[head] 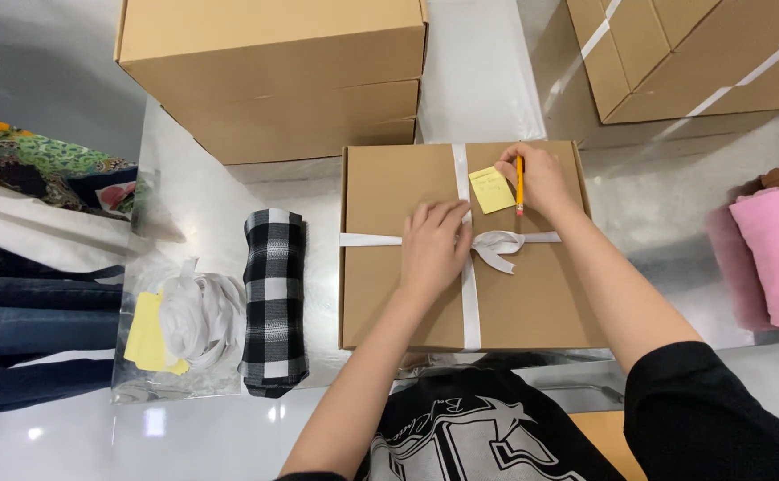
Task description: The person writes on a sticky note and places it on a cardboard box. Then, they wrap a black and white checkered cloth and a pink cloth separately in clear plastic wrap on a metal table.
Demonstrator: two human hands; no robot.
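Head view shows the flat brown cardboard box (407, 294) lying square before the person on the pale shiny table (202, 205), bound by a white ribbon cross (469, 303) tied in a bow (501, 248) near its middle. The left hand (432, 248) rests palm down on the lid just left of the bow, fingers spread flat and gripping nothing. The right hand (541, 178) pinches a yellow pencil (519, 185), fingers closed narrowly round the shaft, its point down at the right edge of a small yellow sticky note (492, 190) stuck to the lid beside the upright ribbon band. The pencil's long axis runs nearly straight away from the person, tip toward them. The note sits slightly skewed, its top edge tilted off the box's far edge. Likely risks: the note may shift or curl under the pencil's drag since nothing pins it, and pressure on the hollow lid could dent it or tear the paper. A rolled black-and-white checked cloth (273, 298) lies just left of the box.
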